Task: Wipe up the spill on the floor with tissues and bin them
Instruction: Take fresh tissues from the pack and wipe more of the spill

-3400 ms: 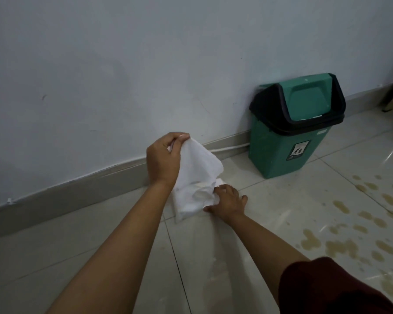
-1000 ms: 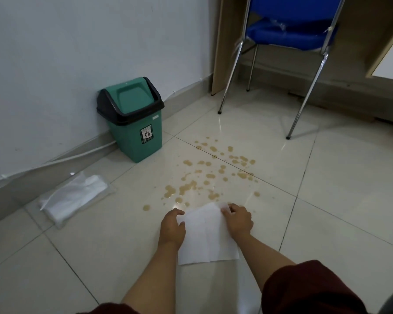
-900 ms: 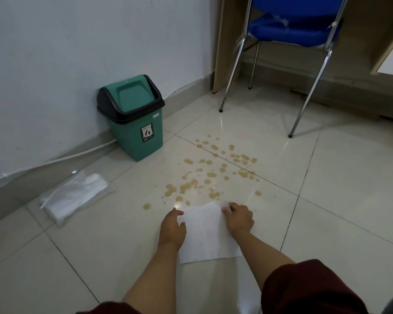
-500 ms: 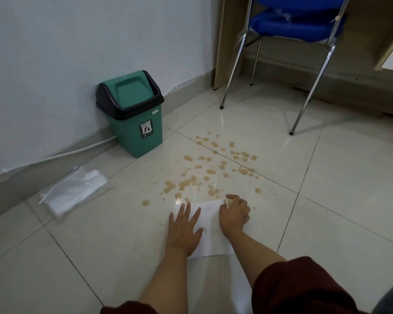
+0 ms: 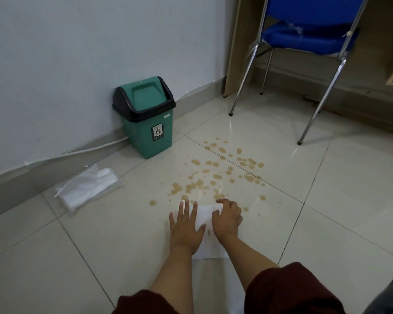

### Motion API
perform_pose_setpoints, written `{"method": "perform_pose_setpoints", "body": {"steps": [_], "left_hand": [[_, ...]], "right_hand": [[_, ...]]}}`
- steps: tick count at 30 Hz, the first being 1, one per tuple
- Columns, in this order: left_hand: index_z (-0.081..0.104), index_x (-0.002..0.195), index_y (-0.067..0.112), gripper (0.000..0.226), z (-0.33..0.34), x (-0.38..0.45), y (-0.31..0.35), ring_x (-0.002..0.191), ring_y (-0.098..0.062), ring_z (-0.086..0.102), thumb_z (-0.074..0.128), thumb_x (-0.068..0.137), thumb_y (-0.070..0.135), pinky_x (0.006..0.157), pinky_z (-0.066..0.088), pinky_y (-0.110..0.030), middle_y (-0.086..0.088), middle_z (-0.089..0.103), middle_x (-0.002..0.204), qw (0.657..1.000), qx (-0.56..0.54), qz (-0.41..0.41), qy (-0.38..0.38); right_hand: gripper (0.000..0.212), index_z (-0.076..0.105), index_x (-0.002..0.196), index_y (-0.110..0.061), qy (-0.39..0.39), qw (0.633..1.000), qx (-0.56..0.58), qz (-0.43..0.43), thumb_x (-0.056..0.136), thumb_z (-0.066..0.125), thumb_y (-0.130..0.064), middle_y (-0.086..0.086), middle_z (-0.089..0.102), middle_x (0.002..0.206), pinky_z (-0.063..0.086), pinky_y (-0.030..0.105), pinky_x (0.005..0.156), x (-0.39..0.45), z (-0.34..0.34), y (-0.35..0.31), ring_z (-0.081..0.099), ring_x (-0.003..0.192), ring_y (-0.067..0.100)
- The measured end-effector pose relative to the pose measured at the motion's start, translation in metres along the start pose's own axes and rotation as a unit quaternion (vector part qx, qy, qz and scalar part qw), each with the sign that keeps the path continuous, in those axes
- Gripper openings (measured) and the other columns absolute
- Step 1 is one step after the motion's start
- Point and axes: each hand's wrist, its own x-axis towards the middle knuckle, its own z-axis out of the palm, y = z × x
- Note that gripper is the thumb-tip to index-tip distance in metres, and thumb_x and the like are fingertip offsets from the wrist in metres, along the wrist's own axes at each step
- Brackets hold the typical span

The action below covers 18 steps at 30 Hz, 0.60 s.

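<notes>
A white tissue (image 5: 206,217) lies flat on the pale tiled floor at the near edge of a brown spill (image 5: 216,175) of scattered drops and puddles. My left hand (image 5: 186,225) presses on the tissue's left part with straight, spread fingers. My right hand (image 5: 227,219) rests on its right part with fingers curled at the far edge; whether they pinch the paper is unclear. A green bin (image 5: 145,116) with a black-rimmed swing lid stands against the wall, beyond and left of the spill. A clear pack of white tissues (image 5: 89,189) lies by the skirting.
A blue chair (image 5: 304,39) on chrome legs stands beyond the spill at the upper right, next to a wooden panel (image 5: 233,46). A white cable (image 5: 82,150) runs along the skirting behind the bin. My dark red sleeves fill the bottom edge.
Earlier I pulled a tissue from the pack. Since a second ago my left hand went from holding the tissue's edge to lying flat on it, and the tissue slid toward the spill.
</notes>
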Motion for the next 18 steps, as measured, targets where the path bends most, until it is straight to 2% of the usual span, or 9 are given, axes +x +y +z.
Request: {"method": "perform_pose_setpoints", "body": {"steps": [3,7,13,18], "left_hand": [[-0.016,0.149,0.024,0.068,-0.031,0.005,-0.008,0.145,-0.018,-0.022,0.022,0.099,0.050,0.118,-0.011,-0.046,-0.001,-0.022,0.158,0.999,-0.031,-0.018,0.035],[-0.012,0.150,0.023,0.067,-0.090,0.018,-0.038,0.146,-0.017,-0.018,0.025,0.099,0.045,0.118,-0.009,-0.045,0.000,-0.019,0.158,0.996,0.004,-0.034,0.083],[-0.006,0.151,0.019,0.069,-0.204,0.022,-0.092,0.148,-0.017,-0.012,0.032,0.099,0.043,0.118,-0.004,-0.046,-0.001,-0.013,0.160,0.978,0.055,-0.117,0.166],[0.001,0.152,0.023,0.064,-0.261,0.006,-0.128,0.148,-0.015,-0.008,0.032,0.099,0.043,0.119,-0.002,-0.044,0.001,-0.007,0.161,0.956,0.071,-0.203,0.200]], "right_hand": [[0.035,0.052,0.122,-0.024,-0.016,0.998,-0.007,-0.057,0.091,0.049,-0.010,0.002,0.045,0.131,0.027,0.034,0.105,0.000,-0.008,-0.024,0.038,0.123,0.020],[0.037,0.052,0.123,-0.024,-0.039,0.985,-0.015,-0.168,0.089,0.049,-0.009,0.001,0.045,0.128,0.028,0.032,0.101,0.011,-0.022,-0.080,0.038,0.121,0.019],[0.037,0.051,0.125,-0.021,-0.067,0.945,0.000,-0.321,0.090,0.048,-0.012,0.004,0.048,0.126,0.031,0.037,0.100,0.036,-0.053,-0.205,0.040,0.120,0.024],[0.034,0.052,0.123,-0.018,-0.074,0.908,0.007,-0.412,0.090,0.046,-0.011,0.006,0.052,0.120,0.034,0.037,0.097,0.044,-0.072,-0.262,0.045,0.114,0.026]]}}
